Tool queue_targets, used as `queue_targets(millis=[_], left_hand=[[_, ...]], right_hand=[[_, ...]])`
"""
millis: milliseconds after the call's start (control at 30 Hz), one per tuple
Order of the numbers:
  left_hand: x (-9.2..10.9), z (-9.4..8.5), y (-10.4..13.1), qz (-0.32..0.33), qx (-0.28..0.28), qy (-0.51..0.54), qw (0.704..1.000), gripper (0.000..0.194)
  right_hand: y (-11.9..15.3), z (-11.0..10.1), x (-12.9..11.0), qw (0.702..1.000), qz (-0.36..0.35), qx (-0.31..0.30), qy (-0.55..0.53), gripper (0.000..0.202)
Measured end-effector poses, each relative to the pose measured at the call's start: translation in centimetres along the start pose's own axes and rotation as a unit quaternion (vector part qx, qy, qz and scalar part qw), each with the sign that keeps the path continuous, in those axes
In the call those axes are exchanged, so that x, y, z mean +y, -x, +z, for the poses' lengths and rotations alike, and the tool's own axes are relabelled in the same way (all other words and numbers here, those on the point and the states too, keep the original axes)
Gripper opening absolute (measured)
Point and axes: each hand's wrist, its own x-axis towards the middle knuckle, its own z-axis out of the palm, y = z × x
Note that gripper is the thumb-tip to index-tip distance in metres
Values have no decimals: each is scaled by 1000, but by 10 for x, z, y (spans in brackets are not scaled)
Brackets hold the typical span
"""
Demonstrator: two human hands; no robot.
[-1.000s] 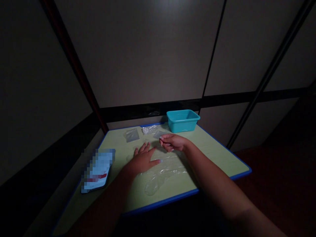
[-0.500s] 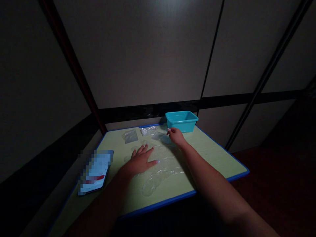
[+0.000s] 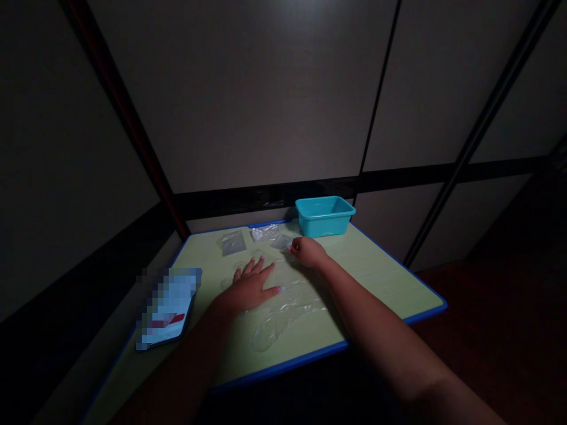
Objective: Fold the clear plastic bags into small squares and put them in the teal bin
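The 2 hands were apart: the left hand [image 3: 248,290] lay palm down with its fingers spread, and the right hand [image 3: 310,254] had its fingertips drawn together. Leftmost on the bench [image 3: 381,277] was a phone [image 3: 170,307], its screen lit and partly blurred out. Next came a flat grey square [image 3: 234,244] near the back edge, beyond the left hand, which pressed on a clear plastic sheet [image 3: 269,332]. That sheet, glove-like in outline, lay creased across the middle, under the left hand and reaching towards the right forearm. Behind it sat a crumpled clear wrapper [image 3: 266,233], and just right of that a small grey piece [image 3: 280,241], beside the right fingertips. Whether those gripped film or that piece, I cannot tell. The right hand had just come back from near the turquoise tub [image 3: 325,225], the rightmost item, and dropped closer to the sheet, so both hands were now over the film, the left seeming to steady it.
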Motion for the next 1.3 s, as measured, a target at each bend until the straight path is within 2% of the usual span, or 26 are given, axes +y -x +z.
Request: queue_targets(millis=[67, 200, 367, 567, 800, 933, 1033, 1200, 1300], left_hand=[[1, 0, 0, -5, 2, -10, 1000, 75], [6, -3, 0, -22, 35, -27, 999, 74], [5, -3, -3, -89, 94, -50, 990, 67], [-1, 1, -7, -154, 136, -48, 977, 69], [0, -3, -5, -177, 137, -43, 974, 70], [2, -2, -4, -165, 122, -38, 978, 69], [5, -3, -3, -135, 103, -21, 985, 71], [8, -6, 0, -9, 70, 5, 997, 75], [7, -6, 2, 37, 45, 9, 998, 81]], right_hand=[[1, 0, -1, 999, -13, -16, 35, 30], [4, -2, -4, 997, -36, -46, 40, 29], [4, -1, -3, 998, -31, -43, 37, 25], [3, 4, 0, 998, -36, -39, 40, 23], [1, 7, 4, 998, -16, -30, 46, 28], [-1, 10, 5, 999, -33, -16, 27, 36], [-3, 11, 6, 999, -38, -20, 31, 31], [0, 8, 3, 998, -23, -37, 42, 25], [2, 6, 1, 999, -2, -28, 30, 24]])
